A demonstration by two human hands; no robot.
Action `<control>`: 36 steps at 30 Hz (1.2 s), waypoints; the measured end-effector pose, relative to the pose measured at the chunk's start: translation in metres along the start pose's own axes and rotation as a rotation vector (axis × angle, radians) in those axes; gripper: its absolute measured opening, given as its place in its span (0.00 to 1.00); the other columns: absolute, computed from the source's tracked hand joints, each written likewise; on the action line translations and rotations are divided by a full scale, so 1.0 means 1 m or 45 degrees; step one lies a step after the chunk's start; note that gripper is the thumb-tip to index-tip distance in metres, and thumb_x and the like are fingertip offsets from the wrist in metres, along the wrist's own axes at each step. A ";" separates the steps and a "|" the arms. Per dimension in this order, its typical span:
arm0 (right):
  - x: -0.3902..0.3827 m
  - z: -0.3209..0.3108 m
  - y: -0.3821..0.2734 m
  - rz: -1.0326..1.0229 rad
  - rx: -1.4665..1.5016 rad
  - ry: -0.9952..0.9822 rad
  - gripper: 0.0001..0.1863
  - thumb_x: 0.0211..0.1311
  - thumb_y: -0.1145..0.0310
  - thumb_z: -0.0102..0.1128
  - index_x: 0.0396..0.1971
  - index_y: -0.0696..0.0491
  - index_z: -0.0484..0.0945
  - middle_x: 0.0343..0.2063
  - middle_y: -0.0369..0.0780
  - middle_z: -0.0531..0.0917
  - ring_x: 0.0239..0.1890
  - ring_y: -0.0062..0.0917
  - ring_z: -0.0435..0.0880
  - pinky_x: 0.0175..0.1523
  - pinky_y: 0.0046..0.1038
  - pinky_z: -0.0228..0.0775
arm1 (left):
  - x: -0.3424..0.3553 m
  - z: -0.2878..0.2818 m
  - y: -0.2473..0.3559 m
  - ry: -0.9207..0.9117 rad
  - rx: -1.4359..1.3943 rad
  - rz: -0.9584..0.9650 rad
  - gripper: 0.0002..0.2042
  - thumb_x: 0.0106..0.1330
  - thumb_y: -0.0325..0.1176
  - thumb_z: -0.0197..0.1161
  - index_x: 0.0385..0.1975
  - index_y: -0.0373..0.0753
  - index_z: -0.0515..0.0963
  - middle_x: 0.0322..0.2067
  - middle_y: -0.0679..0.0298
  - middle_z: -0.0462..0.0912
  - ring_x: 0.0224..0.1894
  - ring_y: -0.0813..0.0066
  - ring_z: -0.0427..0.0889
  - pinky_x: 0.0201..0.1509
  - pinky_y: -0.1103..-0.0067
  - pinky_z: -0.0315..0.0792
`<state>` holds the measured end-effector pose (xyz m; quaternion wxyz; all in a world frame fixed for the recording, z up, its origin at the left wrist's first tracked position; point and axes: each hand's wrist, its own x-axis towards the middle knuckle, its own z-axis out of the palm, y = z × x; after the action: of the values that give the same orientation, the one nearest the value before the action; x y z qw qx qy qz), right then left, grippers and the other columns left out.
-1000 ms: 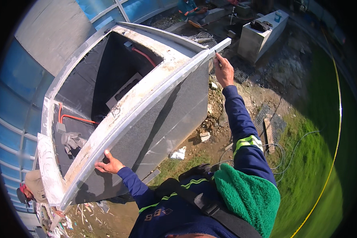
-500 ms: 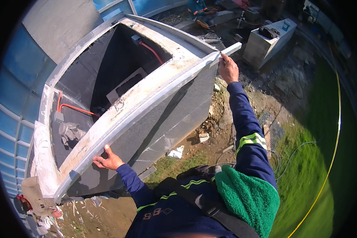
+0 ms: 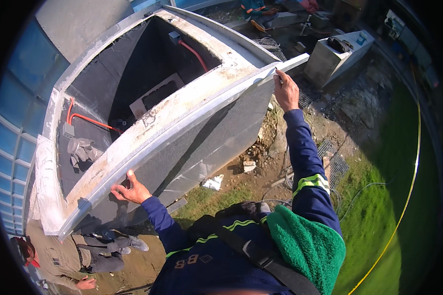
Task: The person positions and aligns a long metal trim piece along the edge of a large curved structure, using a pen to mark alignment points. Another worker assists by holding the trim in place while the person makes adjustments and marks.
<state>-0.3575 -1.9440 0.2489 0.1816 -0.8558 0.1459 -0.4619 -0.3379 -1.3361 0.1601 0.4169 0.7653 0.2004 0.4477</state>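
Note:
A long, straight metal bar [image 3: 192,127], pale grey, runs along the near top edge of a hollow box-like structure [image 3: 216,135] with dark grey sides and a whitish rim. Its far end juts past the structure's right corner. Near that corner my right hand [image 3: 286,92] is closed on the bar, thumb and fingers at its edge. Lower down, toward the left end, my left hand [image 3: 134,190] holds the bar's outer edge between thumb and bent fingers. Part of its grip is hidden.
Orange conduits [image 3: 91,122] and a crumpled grey sheet [image 3: 82,151] are inside the structure. At lower left, a person in a tan shirt [image 3: 54,253] is close by the bar's end. A pale block [image 3: 334,56] stands far right. A yellow line [image 3: 412,196] crosses the grass.
The view has shifted slightly. The person at lower left shows much more now, with trousers and shoes in sight. Both my hands stay at about the same places on the bar.

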 end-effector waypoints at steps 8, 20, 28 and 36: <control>-0.027 0.003 -0.061 -0.129 0.032 -0.088 0.13 0.72 0.68 0.61 0.52 0.54 0.83 0.40 0.47 0.88 0.42 0.44 0.88 0.48 0.40 0.80 | 0.000 -0.001 0.003 0.030 0.029 0.103 0.54 0.59 0.54 0.80 0.74 0.22 0.59 0.71 0.41 0.52 0.64 0.57 0.71 0.57 0.66 0.82; -0.086 0.010 -0.182 -0.406 0.083 -0.351 0.19 0.65 0.71 0.64 0.56 0.54 0.80 0.34 0.44 0.83 0.39 0.39 0.85 0.44 0.38 0.79 | -0.004 -0.004 0.003 0.018 0.005 0.072 0.53 0.56 0.54 0.82 0.73 0.24 0.62 0.74 0.46 0.49 0.67 0.56 0.67 0.63 0.63 0.77; -0.126 0.025 -0.261 -0.667 0.201 -0.427 0.21 0.62 0.71 0.65 0.56 0.54 0.80 0.29 0.40 0.79 0.33 0.32 0.83 0.36 0.34 0.77 | -0.002 -0.018 0.044 0.046 0.204 0.027 0.41 0.61 0.51 0.78 0.69 0.32 0.71 0.72 0.47 0.59 0.65 0.57 0.74 0.65 0.62 0.77; -0.165 0.043 -0.346 -0.894 0.504 -0.505 0.17 0.62 0.71 0.70 0.50 0.56 0.83 0.27 0.39 0.82 0.27 0.31 0.84 0.32 0.33 0.78 | 0.046 -0.167 0.095 -1.249 0.224 1.712 0.16 0.67 0.42 0.64 0.53 0.49 0.84 0.60 0.72 0.81 0.71 0.83 0.71 0.78 0.55 0.62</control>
<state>-0.3811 -1.5594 0.2593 0.1985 -0.8743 -0.2820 -0.3416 -0.4627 -1.2828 0.3031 0.0397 0.8595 -0.4689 0.1998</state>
